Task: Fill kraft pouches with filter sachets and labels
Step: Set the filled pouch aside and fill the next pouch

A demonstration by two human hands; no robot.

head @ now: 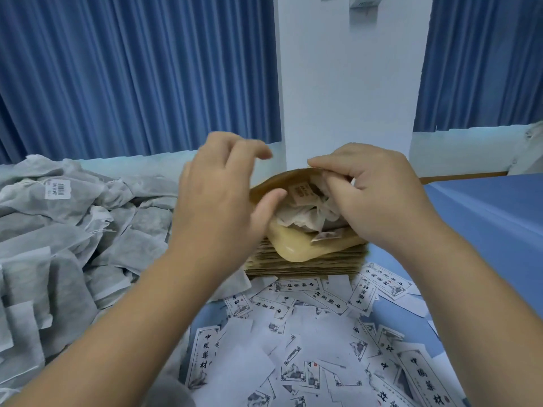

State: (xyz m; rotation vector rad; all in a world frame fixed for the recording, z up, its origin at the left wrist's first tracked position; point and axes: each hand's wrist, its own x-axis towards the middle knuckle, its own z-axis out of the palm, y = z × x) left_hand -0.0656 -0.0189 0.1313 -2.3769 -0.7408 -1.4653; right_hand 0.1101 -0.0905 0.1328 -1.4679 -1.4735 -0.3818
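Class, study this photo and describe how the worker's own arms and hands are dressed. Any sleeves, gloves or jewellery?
Nothing worn shows. The left hand and right hand are ungloved, with no rings visible, though the left one is slightly blurred. The left forearm and right forearm are bare down to the frame's bottom edge: no sleeve, watch or bracelet is in view.

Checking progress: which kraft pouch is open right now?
The top pouch of the stack: the right hand grips its rim, its mouth gapes, and white sachets show inside. Those beneath lie flat.
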